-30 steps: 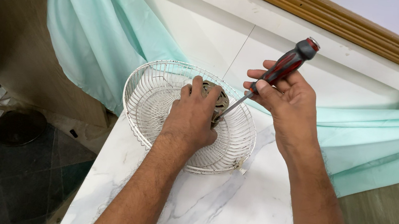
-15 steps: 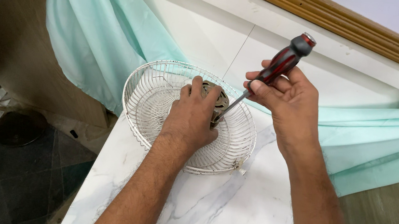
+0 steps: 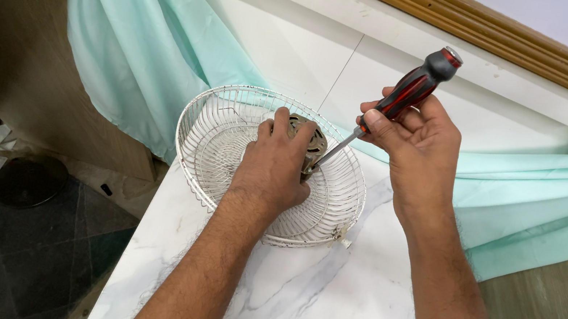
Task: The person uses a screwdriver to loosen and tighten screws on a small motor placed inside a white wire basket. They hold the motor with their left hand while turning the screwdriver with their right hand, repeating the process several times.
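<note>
Right hand (image 3: 421, 145) is closed around the red-black screwdriver (image 3: 410, 92), tip at the motor (image 3: 308, 141) in the wire fan guard (image 3: 228, 137). Left hand (image 3: 276, 166) presses on motor, fingers w/ a curl over it. Guard lies on the marble counter (image 3: 323, 304), w/ mint cloth (image 3: 139, 38) behind the guard.
</note>
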